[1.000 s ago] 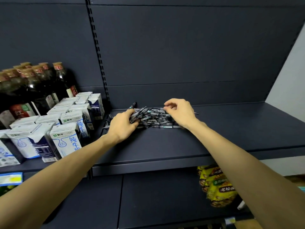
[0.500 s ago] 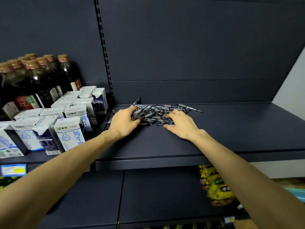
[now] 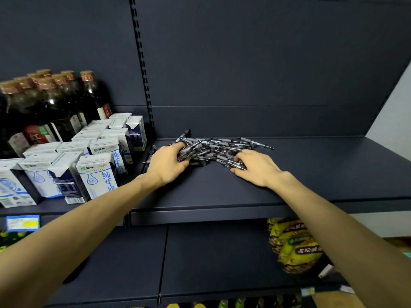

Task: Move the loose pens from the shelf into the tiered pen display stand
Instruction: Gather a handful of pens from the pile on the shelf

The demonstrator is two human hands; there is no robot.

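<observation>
A heap of loose dark pens (image 3: 219, 146) with clear barrels lies on the dark shelf (image 3: 311, 172), near the upright post. My left hand (image 3: 165, 164) is at the heap's left end, its fingers curled around a bunch of pens. My right hand (image 3: 255, 168) lies palm down on the heap's right front edge, fingertips pressing on a few pens. No pen display stand is in view.
White milk cartons (image 3: 95, 172) stand in rows on the neighbouring shelf to the left, with dark bottles (image 3: 55, 107) behind them. Yellow snack bags (image 3: 295, 243) sit on the lower shelf at right. A slotted upright post (image 3: 142, 70) divides the two bays.
My right hand came from the back of the heap to its front right edge and spread flat. My left hand stayed on the left end, closing more around pens.
</observation>
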